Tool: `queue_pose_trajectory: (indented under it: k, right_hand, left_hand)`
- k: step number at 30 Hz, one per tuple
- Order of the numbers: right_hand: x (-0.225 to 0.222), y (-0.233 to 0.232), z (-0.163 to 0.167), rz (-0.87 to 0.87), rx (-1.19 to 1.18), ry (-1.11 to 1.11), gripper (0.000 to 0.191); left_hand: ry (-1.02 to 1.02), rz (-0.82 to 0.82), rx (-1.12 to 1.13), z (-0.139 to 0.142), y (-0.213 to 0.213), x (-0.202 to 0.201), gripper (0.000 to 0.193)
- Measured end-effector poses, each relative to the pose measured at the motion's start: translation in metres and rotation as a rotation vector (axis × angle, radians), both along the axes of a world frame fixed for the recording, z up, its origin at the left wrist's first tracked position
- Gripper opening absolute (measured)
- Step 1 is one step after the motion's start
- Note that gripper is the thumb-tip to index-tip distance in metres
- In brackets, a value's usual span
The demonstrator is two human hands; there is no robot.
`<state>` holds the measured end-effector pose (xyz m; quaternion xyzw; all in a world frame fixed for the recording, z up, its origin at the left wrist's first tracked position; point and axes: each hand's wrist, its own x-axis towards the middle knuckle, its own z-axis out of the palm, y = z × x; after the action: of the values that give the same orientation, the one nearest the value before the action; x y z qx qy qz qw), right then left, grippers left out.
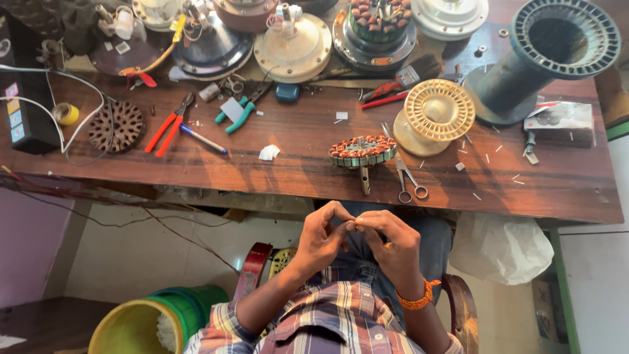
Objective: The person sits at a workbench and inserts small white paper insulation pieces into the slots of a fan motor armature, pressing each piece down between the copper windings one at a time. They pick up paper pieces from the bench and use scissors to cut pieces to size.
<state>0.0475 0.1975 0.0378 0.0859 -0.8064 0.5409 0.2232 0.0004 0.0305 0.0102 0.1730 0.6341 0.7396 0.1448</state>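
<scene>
— Where are the person's hands?

— Below the near edge of the table (314,177), over the lap. The left hand (322,237) and right hand (392,241) meet fingertip to fingertip, each grip pinched around something too small to make out.

— And the wound stator (362,151)?

— It lies on the table just beyond the hands, untouched, with scissors (407,178) beside it and a cream spool (436,113) just past those. Red pliers (171,122) lie well off along the table.

Bright daylight, warm glare on workbench (196,164) (soft shadows), sharp focus, slight edge distortion.
</scene>
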Motion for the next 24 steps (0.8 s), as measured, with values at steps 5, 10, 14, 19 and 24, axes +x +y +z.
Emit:
queue_pose_trajectory:
  k: [5, 10, 14, 19, 24]
  right_hand:
    - [0.0, -0.004, -0.007, 0.013, -0.286, -0.23, 0.011]
    - [0.0, -0.011, -0.026, -0.015, -0.34, -0.225, 0.009]
    - [-0.001, -0.008, -0.032, 0.004, -0.312, -0.09, 0.008]
    - [0.002, -0.006, -0.031, 0.099, -0.359, -0.18, 0.016]
    - [0.003, -0.008, -0.033, 0.238, -0.655, -0.388, 0.013]
  left_hand:
    - [0.743, 0.23, -0.292, 0.013, 0.001, 0.0, 0.015]
    - [0.763, 0.207, -0.336, 0.03, 0.001, 0.001, 0.016]
    - [0.492, 0.054, -0.291, 0.049, -0.009, -0.007, 0.012]
    - [0.449, -0.121, -0.44, 0.067, -0.028, -0.021, 0.008]
    - [0.717, -0.187, -0.511, 0.078, -0.037, -0.025, 0.013]
